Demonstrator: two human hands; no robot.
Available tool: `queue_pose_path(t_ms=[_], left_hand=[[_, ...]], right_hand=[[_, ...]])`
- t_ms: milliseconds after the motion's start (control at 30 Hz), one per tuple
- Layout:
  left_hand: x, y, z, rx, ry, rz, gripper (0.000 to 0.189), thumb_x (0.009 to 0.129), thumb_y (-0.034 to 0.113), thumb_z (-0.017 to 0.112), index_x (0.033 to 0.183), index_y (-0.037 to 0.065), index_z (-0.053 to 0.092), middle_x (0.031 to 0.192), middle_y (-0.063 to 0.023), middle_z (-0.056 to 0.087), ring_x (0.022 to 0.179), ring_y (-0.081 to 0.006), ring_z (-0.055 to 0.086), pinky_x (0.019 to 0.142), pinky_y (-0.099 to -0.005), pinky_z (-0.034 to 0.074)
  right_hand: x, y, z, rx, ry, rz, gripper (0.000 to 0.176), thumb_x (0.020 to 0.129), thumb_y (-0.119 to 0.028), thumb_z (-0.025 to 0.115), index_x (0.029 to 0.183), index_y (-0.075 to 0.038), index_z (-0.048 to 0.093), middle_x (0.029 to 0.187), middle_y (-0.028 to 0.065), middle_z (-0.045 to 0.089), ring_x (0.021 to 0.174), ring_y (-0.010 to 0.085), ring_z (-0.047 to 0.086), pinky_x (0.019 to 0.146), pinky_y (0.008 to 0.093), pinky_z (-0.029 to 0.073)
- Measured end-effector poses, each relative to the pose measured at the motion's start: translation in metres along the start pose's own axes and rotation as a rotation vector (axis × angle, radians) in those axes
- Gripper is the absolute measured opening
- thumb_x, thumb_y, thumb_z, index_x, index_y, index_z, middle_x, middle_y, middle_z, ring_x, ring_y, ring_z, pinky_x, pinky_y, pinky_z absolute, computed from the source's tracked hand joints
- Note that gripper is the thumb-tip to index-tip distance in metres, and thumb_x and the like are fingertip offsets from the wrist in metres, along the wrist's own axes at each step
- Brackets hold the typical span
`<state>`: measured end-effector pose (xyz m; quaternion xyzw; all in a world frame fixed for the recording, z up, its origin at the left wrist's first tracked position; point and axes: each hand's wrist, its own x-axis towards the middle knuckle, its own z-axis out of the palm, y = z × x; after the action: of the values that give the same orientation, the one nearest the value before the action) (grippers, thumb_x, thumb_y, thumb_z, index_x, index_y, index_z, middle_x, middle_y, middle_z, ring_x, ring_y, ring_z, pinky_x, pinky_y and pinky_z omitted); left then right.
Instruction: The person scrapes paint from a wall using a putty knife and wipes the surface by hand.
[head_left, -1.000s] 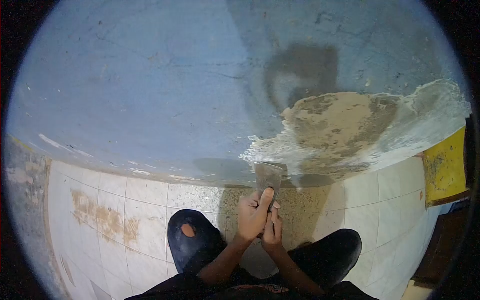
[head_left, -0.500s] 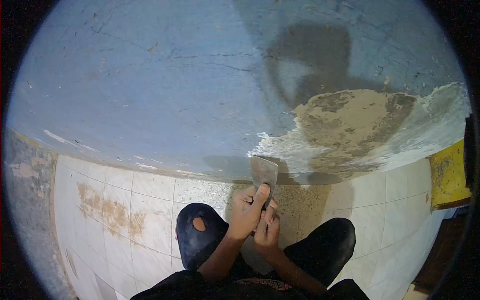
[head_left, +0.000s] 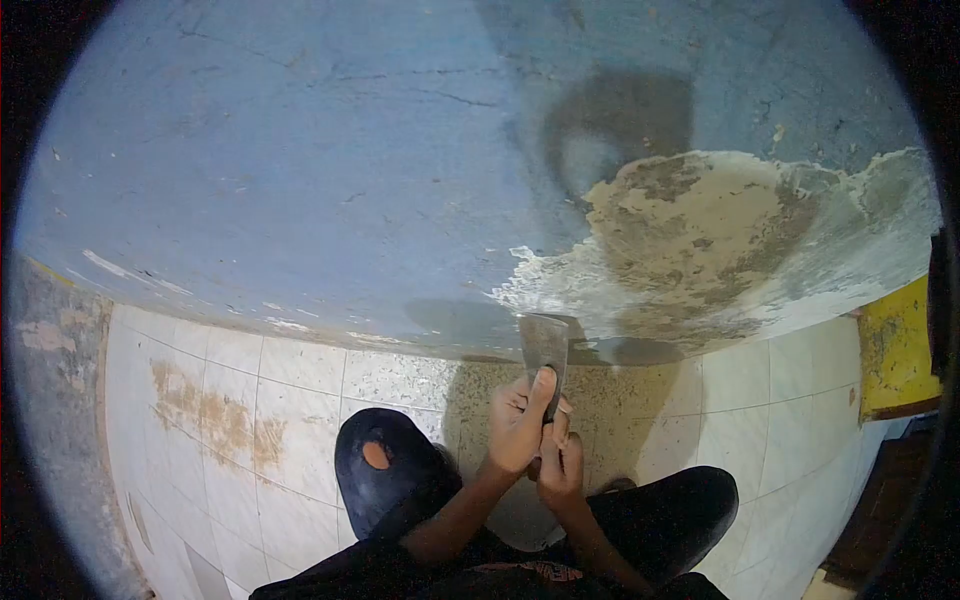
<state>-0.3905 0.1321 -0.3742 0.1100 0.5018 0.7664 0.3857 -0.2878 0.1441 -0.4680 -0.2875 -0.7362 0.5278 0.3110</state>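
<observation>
A paint scraper (head_left: 545,342) with a wide, flat metal blade points up at the lower part of the blue wall (head_left: 330,190). My left hand (head_left: 515,430) is wrapped around it, thumb pressed flat on the base of the blade. Just below and to the right, my right hand (head_left: 560,468) closes around the handle, which is mostly hidden by the fingers. The blade's edge overlaps the wall beside the ragged edge of a bare, peeled patch (head_left: 690,225). White flaked paint (head_left: 525,280) lies along that edge.
Pale floor tiles (head_left: 300,400) run along the wall's foot, with brown dust (head_left: 215,410) at left and scattered flakes (head_left: 395,380) near the wall. My bent knees (head_left: 390,470) flank my hands. A yellow painted surface (head_left: 900,345) stands at right. My shadow falls on the wall.
Both hands and the scraper have shifted slightly right, the blade now just right of the white flaked edge. My knees have spread a little wider. The grip is the same.
</observation>
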Motion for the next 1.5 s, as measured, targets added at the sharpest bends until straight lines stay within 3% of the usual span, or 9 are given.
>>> queue_pose_path(t_ms=[67,167,500,567,667,767,1033,1300,1500], left_hand=[[0.0,-0.002,-0.001,-0.025,0.006,-0.015,0.043,0.092,0.032,0.043,0.067,-0.001,0.052,0.046,-0.0052,0.048,0.039,-0.0095,0.045,0.04,-0.0226,0.038],[0.0,0.001,-0.003,-0.006,0.009,-0.026,0.043,0.092,0.032,0.043,0.066,-0.001,0.052,0.046,-0.0051,0.048,0.039,-0.0091,0.045,0.039,-0.0222,0.037],[-0.001,0.025,-0.008,0.064,0.048,-0.017,0.041,0.091,0.033,0.046,0.066,0.001,0.053,0.045,-0.0036,0.047,0.038,-0.0085,0.045,0.038,-0.0204,0.035],[0.001,0.025,-0.007,0.041,0.038,0.022,0.042,0.09,0.034,0.047,0.066,0.001,0.052,0.045,-0.0031,0.047,0.038,-0.008,0.045,0.038,-0.0197,0.035],[-0.003,0.032,0.003,-0.108,0.031,0.051,0.041,0.09,0.034,0.047,0.065,0.001,0.052,0.045,-0.003,0.048,0.038,-0.0073,0.045,0.038,-0.0196,0.035],[-0.002,0.014,0.008,0.05,0.028,0.015,0.041,0.09,0.034,0.047,0.065,0.002,0.052,0.045,-0.0027,0.048,0.038,-0.0067,0.044,0.037,-0.0192,0.033],[-0.004,-0.009,0.008,-0.023,0.049,-0.036,0.041,0.092,0.033,0.044,0.066,0.002,0.051,0.045,-0.002,0.047,0.037,-0.0059,0.042,0.037,-0.0192,0.033],[0.0,-0.001,0.0,0.02,0.079,-0.012,0.041,0.092,0.032,0.044,0.066,0.001,0.05,0.045,-0.0028,0.046,0.038,-0.0078,0.043,0.038,-0.0209,0.035],[-0.002,0.037,-0.017,0.023,0.083,0.089,0.039,0.091,0.031,0.046,0.067,0.0,0.049,0.046,-0.004,0.045,0.036,-0.0103,0.042,0.036,-0.0228,0.035]], right_hand=[[-0.002,-0.004,0.001,-0.286,-0.003,-0.113,0.027,0.093,-0.016,0.036,0.071,-0.004,0.047,0.056,-0.0009,0.044,0.048,0.0055,0.041,0.042,0.0217,0.031],[-0.003,-0.009,0.006,0.173,0.006,0.206,0.027,0.092,-0.015,0.035,0.072,-0.002,0.046,0.058,0.0013,0.045,0.051,0.0073,0.044,0.045,0.0228,0.034],[0.01,-0.039,0.021,0.173,-0.019,0.191,0.018,0.092,-0.012,0.036,0.086,0.0,0.049,0.062,0.0013,0.046,0.052,0.0061,0.044,0.045,0.0215,0.036],[0.02,-0.056,0.011,0.235,-0.125,0.299,0.018,0.091,-0.015,0.043,0.09,0.003,0.046,0.075,0.0117,0.048,0.068,0.0193,0.05,0.064,0.0307,0.04],[0.037,-0.071,-0.013,0.254,-0.382,0.237,0.02,0.092,-0.017,0.042,0.09,0.002,0.048,0.071,0.0077,0.048,0.061,0.0151,0.048,0.057,0.0293,0.04],[0.016,-0.059,-0.009,0.46,-0.075,0.494,0.021,0.092,-0.018,0.042,0.085,0.001,0.049,0.067,0.0031,0.047,0.055,0.0106,0.045,0.052,0.0265,0.038],[0.001,-0.019,-0.013,0.19,-0.074,0.155,0.011,0.091,-0.01,0.044,0.088,0.0,0.041,0.067,0.0035,0.045,0.055,0.0083,0.045,0.051,0.0249,0.039],[0.01,-0.016,0.0,0.193,-0.113,0.149,0.016,0.089,-0.009,0.041,0.088,0.004,0.05,0.067,0.0068,0.048,0.056,0.0128,0.048,0.051,0.0269,0.039],[0.031,-0.071,0.022,-0.053,-0.094,-0.035,0.02,0.087,-0.009,0.042,0.08,0.005,0.054,0.061,0.0085,0.053,0.054,0.0123,0.051,0.048,0.027,0.037]])
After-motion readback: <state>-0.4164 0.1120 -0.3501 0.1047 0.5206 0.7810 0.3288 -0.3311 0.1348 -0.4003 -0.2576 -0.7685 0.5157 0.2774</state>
